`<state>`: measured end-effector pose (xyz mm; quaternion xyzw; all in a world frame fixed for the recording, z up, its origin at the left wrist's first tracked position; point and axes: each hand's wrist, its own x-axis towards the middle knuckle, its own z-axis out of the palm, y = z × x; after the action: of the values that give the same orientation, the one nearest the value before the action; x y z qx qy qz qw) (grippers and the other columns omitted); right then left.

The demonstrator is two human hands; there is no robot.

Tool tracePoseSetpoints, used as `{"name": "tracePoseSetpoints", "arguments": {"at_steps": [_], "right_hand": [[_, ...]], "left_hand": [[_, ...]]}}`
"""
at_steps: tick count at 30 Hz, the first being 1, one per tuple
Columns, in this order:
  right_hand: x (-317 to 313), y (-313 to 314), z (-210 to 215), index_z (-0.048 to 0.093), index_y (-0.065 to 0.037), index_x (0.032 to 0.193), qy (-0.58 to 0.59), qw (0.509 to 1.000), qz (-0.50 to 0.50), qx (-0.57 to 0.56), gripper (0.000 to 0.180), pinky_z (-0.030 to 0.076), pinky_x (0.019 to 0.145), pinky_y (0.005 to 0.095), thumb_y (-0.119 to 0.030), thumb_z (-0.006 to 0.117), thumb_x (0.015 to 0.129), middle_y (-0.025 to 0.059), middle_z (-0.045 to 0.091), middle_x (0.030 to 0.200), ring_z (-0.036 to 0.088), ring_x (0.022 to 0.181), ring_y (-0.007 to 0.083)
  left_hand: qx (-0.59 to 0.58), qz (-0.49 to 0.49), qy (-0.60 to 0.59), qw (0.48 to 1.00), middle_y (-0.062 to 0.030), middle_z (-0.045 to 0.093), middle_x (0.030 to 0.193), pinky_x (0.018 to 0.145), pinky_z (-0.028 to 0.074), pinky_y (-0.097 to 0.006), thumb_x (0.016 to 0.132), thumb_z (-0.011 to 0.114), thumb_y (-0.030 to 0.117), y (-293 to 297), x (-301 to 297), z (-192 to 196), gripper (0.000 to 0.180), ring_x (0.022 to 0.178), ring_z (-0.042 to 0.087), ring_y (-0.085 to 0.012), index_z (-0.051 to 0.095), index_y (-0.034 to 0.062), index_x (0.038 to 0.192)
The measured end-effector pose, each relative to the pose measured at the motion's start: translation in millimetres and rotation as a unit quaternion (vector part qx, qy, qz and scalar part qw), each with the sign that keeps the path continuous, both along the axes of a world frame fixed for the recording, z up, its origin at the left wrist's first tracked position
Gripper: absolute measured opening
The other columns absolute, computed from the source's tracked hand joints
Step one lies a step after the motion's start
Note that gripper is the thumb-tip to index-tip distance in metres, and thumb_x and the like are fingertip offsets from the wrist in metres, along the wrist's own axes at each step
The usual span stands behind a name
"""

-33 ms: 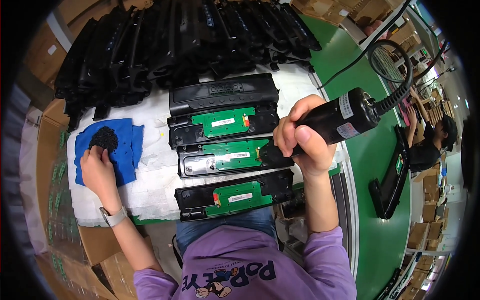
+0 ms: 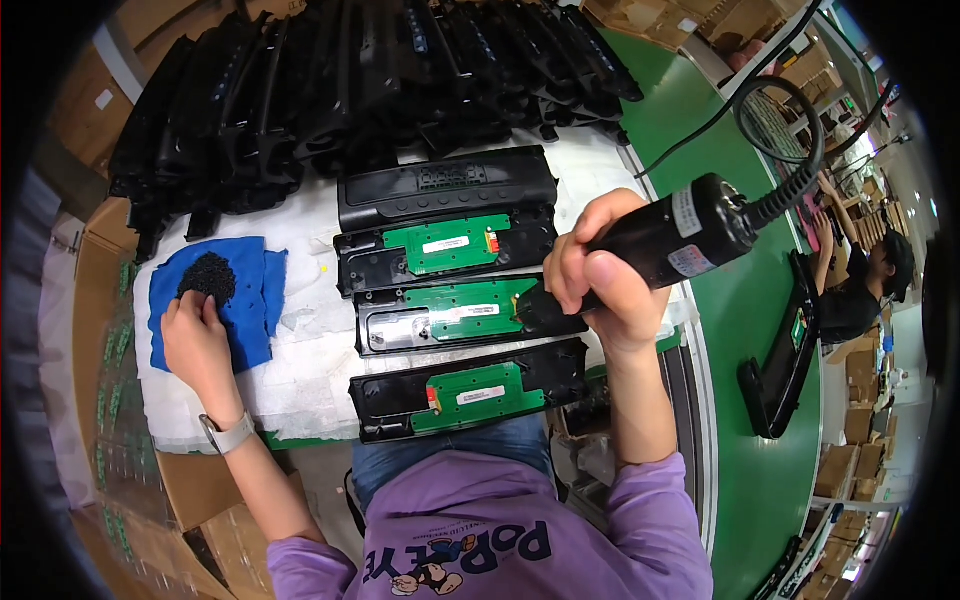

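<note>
My right hand [image 2: 622,275] is wrapped round a black corded electric screwdriver [image 2: 665,240]. The tool lies tilted, its dark tip end at the right side of a green circuit board [image 2: 465,312] in a black plastic panel [image 2: 385,328]. The contact point of the bit is hidden. On the left, my left hand [image 2: 195,338] has its fingers drawn together at the edge of a pile of tiny black screws [image 2: 208,276]. That pile sits on a blue cloth [image 2: 248,335]. Whatever the fingertips pinch is too small to make out.
Two more panels with boards lie in the row, one nearer [image 2: 475,392] and one farther [image 2: 445,245]. Beyond them rests a face-up panel [image 2: 450,185]. Many black housings [image 2: 370,80] are stacked at the back. A cable [image 2: 825,130] loops on the right; a co-worker [image 2: 870,275] sits beyond.
The screwdriver's rear end has tilted very slightly in my right hand. My left hand stays at the screw pile.
</note>
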<state>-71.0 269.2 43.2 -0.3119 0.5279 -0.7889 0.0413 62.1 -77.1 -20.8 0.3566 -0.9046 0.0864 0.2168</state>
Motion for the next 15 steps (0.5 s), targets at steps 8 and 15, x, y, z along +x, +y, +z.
{"name": "tracePoseSetpoints", "arguments": {"at_steps": [8, 15], "right_hand": [[2.2, -7.5, -0.5, 0.053, -0.001, 0.077, -0.074, 0.997, 0.003, 0.011, 0.016, 0.038, 0.044, 0.0196, -0.001, 0.067, 0.067, 0.0024, 0.053, 0.062, 0.050, 0.048, 0.0065], [5.9, -10.6, 0.5, 0.056, -0.003, 0.077, -0.056, 0.998, -0.020, 0.038, 0.020, 0.038, 0.049, 0.0197, 0.002, 0.069, 0.062, 0.0008, 0.055, 0.066, 0.051, 0.056, 0.0060]], "left_hand": [[-0.001, -0.039, 0.086, 0.996, -0.0096, 0.057, 0.076, 0.064, 0.045, -0.038, 0.085, 0.057, 0.020, -2.9, -3.3, -5.3, 0.017, 0.075, 0.056, -0.0285, 0.059, 0.0037, 0.080], [0.063, -0.118, 0.126, 0.983, -0.0117, 0.055, 0.073, 0.059, 0.044, -0.037, 0.086, 0.056, 0.015, 5.8, -7.6, 0.5, 0.017, 0.065, 0.055, -0.0294, 0.057, -0.0006, 0.079]]}}
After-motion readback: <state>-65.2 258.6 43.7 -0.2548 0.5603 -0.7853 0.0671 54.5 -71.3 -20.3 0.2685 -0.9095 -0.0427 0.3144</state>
